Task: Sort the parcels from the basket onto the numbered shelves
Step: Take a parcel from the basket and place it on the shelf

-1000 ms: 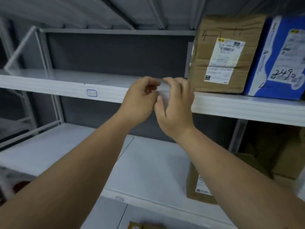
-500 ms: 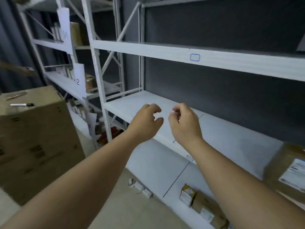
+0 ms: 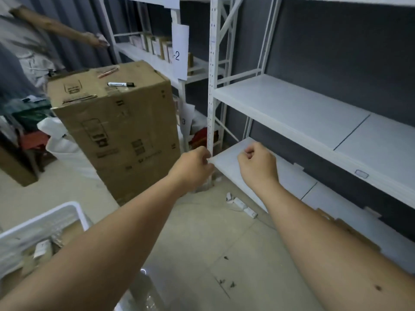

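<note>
My left hand (image 3: 193, 169) and my right hand (image 3: 256, 164) are stretched out side by side in front of me, fingers curled, and neither shows anything in its grip. They hover before the corner of the white rack's lowest shelf (image 3: 289, 176). The shelf above (image 3: 303, 108) is bare, with a small blue-outlined label (image 3: 361, 173) on its front edge. At the lower left, the white basket (image 3: 56, 212) holds several parcels (image 3: 42, 250).
A tall cardboard box (image 3: 116, 131) stands on the floor to the left, with a black marker (image 3: 120, 84) on top. Behind it, a second rack carries a paper sign marked 2 (image 3: 179, 55). Another person (image 3: 29, 41) reaches towards that rack. A white power strip (image 3: 241, 204) lies on the floor.
My view has swung left and down, away from the shelf with the brown and blue boxes. Both hands left that shelf's edge and dropped, drifting slightly apart.
</note>
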